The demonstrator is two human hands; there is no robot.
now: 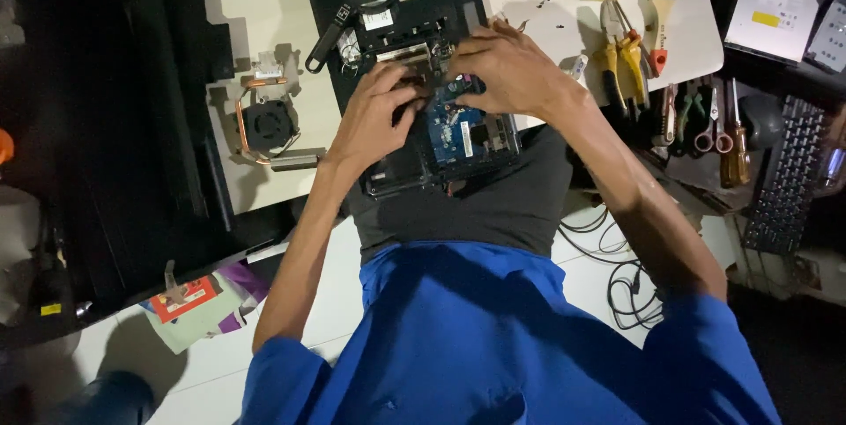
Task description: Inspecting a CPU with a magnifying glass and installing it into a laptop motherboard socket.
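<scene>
Opened laptop chassis (397, 180) on white table (256, 2). Left hand (374, 121) and right hand (507, 68) both on internals beside blue circuit board (456, 133). Removed cooling fan with copper heatpipe (267, 124) left; yellow-handled pliers (622, 53) right.

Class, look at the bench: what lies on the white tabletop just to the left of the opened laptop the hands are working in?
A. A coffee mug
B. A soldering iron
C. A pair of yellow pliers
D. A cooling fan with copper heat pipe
D: the black cooling fan with copper heat pipe lies left of the opened laptop.
</scene>
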